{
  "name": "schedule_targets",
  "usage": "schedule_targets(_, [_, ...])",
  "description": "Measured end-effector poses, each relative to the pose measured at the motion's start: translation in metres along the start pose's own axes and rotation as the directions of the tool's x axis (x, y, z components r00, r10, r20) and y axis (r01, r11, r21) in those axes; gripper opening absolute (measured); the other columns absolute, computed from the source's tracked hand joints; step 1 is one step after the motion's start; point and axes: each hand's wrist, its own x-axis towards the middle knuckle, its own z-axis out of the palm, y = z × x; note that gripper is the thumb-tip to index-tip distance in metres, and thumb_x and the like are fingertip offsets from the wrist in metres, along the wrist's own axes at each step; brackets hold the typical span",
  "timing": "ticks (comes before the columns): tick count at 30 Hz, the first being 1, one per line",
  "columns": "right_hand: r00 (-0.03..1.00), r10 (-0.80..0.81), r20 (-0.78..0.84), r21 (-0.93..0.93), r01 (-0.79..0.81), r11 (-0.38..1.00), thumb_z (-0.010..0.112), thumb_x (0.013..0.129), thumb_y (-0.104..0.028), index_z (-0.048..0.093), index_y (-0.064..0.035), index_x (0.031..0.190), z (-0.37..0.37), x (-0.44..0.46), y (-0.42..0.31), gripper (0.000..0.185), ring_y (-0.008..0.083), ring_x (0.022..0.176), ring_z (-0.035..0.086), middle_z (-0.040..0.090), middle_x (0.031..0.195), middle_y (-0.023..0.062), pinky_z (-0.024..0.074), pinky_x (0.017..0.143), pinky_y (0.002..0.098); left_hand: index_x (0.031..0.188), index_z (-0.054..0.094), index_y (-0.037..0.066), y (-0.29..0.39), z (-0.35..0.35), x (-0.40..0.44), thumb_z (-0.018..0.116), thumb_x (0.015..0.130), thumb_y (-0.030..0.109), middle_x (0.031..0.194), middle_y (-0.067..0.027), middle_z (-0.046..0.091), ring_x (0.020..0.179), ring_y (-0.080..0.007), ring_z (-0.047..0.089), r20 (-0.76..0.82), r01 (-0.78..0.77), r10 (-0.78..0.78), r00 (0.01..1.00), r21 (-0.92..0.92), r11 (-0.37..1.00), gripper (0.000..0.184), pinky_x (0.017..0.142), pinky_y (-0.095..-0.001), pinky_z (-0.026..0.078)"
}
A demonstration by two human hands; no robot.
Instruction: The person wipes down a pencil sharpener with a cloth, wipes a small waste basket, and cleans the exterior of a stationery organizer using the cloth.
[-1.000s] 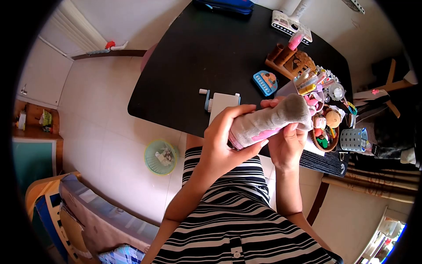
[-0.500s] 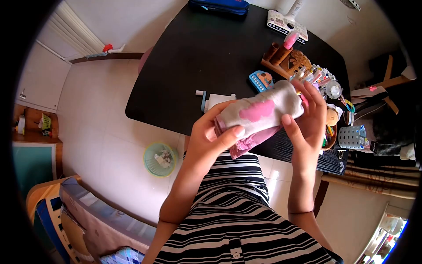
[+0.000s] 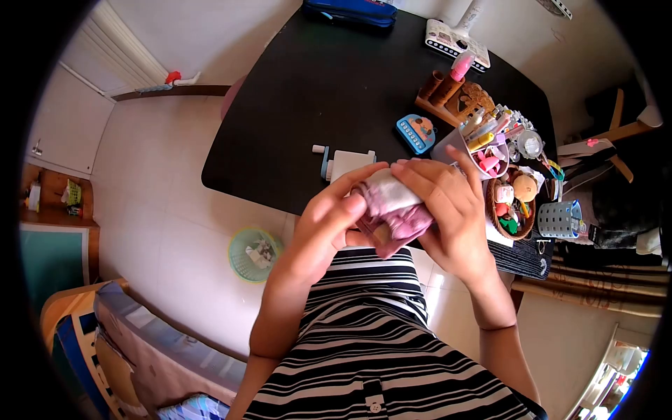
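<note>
Right hand (image 3: 448, 224) moved over sock (image 3: 395, 210); left thumb (image 3: 355, 204) pressing, right fingers (image 3: 428, 183) fanned, pink end (image 3: 392, 241) toward lap (image 3: 371, 280), long axis unclear.

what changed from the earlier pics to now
The grey and pink sock is now folded shorter, its pink part facing up. The right hand has moved in toward the left hand, its fingers closing over the sock. Neither let go. The blue toy and green basket stayed put.

No text or number can be read. Marks on the blue gadget (image 3: 416, 134) on the desk (image 3: 301, 91) are too small.
</note>
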Motion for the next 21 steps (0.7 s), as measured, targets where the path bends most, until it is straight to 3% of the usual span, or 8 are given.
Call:
schedule_targets(3, [0.972, 0.234, 0.033, 0.430, -0.225, 0.875, 0.070, 0.075, 0.002, 0.058, -0.0030, 0.136, 0.008, -0.010, 0.002, 0.063, 0.0297, 0.115, 0.065, 0.067, 0.123, 0.0123, 0.0445, 0.107, 0.0416, 0.156, 0.032, 0.001, 0.008, 0.000, -0.006, 0.050, 0.106, 0.044, 0.121, -0.0202, 0.066, 0.100, -0.0257, 0.073, -0.048, 0.005, 0.000, 0.999, 0.109, 0.994, 0.069, 0.084, -0.0378, 0.063])
schedule_targets(4, [0.920, 0.381, 0.092, 0.693, -0.334, 0.639, 0.071, 0.085, 0.000, 0.055, -0.0001, 0.137, 0.011, -0.016, -0.003, 0.055, 0.0239, 0.117, 0.064, 0.066, 0.126, 0.0131, 0.0440, 0.107, 0.0345, 0.155, 0.032, 0.001, 0.010, -0.001, -0.008, 0.050, 0.106, 0.043, 0.116, -0.0192, 0.067, 0.095, -0.0247, 0.073, -0.045, -0.002, 0.010, 0.999, 0.162, 0.987, 0.067, 0.081, -0.0367, 0.063])
schedule_targets(6, [0.828, 0.523, 0.202, 0.861, -0.405, 0.309, 0.068, 0.094, -0.009, 0.053, 0.0013, 0.139, 0.018, -0.019, -0.007, 0.049, 0.0205, 0.117, 0.063, 0.066, 0.127, 0.0123, 0.0455, 0.105, 0.0329, 0.150, 0.038, 0.001, 0.008, 0.001, -0.012, 0.053, 0.106, 0.038, 0.107, -0.0160, 0.067, 0.087, -0.0207, 0.071, -0.126, -0.076, 0.119, 0.985, 0.305, 0.949, 0.060, 0.076, -0.0336, 0.062])
schedule_targets(8, [0.714, 0.597, 0.366, 0.921, -0.370, -0.123, 0.065, 0.102, -0.021, 0.050, 0.0020, 0.141, 0.026, -0.018, -0.006, 0.048, 0.0190, 0.117, 0.064, 0.066, 0.126, 0.0120, 0.0484, 0.103, 0.0327, 0.145, 0.042, -0.001, 0.005, 0.003, -0.013, 0.054, 0.105, 0.035, 0.099, -0.0129, 0.066, 0.079, -0.0177, 0.068, -0.189, -0.130, 0.232, 0.954, 0.437, 0.890, 0.055, 0.069, -0.0310, 0.060])
schedule_targets(11, [0.671, 0.559, 0.487, 0.871, -0.328, -0.365, 0.061, 0.103, -0.037, 0.056, 0.0004, 0.133, 0.032, -0.015, -0.002, 0.048, 0.0240, 0.096, 0.072, 0.069, 0.114, 0.0148, 0.0593, 0.085, 0.0363, 0.136, 0.050, -0.001, -0.001, 0.003, -0.014, 0.053, 0.104, 0.024, 0.094, -0.0093, 0.063, 0.075, -0.0136, 0.064, -0.233, -0.202, 0.381, 0.895, 0.549, 0.811, 0.040, 0.065, -0.0276, 0.057])
schedule_targets(15, [0.594, 0.602, 0.533, 0.840, -0.455, -0.295, 0.062, 0.099, -0.050, 0.061, 0.0022, 0.120, 0.040, -0.014, 0.002, 0.057, 0.0251, 0.076, 0.073, 0.072, 0.095, 0.0170, 0.0602, 0.068, 0.0355, 0.131, 0.056, 0.001, -0.002, -0.018, -0.014, 0.062, 0.102, 0.009, 0.097, -0.0056, 0.064, 0.091, -0.0098, 0.062, -0.202, -0.279, 0.528, 0.825, 0.667, 0.691, 0.031, 0.082, -0.0245, 0.052])
schedule_targets(18, [0.559, 0.673, 0.485, 0.831, -0.534, -0.155, 0.067, 0.097, -0.047, 0.061, 0.0013, 0.118, 0.037, -0.014, 0.004, 0.053, 0.0235, 0.073, 0.072, 0.072, 0.094, 0.0155, 0.0598, 0.064, 0.0337, 0.134, 0.056, 0.003, 0.011, -0.039, -0.008, 0.077, 0.089, 0.012, 0.115, -0.0107, 0.065, 0.109, -0.0223, 0.062, -0.009, -0.173, 0.632, 0.775, 0.959, 0.226, 0.050, 0.102, -0.0375, 0.046])
schedule_targets(21, [0.621, 0.680, 0.391, 0.867, -0.496, -0.046, 0.075, 0.095, -0.033, 0.063, 0.0017, 0.117, 0.034, -0.010, 0.010, 0.043, 0.0191, 0.074, 0.072, 0.073, 0.095, 0.0112, 0.0587, 0.067, 0.0297, 0.146, 0.048, 0.005, 0.013, -0.062, -0.002, 0.084, 0.082, 0.022, 0.139, -0.0158, 0.056, 0.131, -0.0314, 0.051, 0.098, -0.202, 0.511, 0.854, 0.968, 0.151, 0.075, 0.112, -0.0423, 0.039])
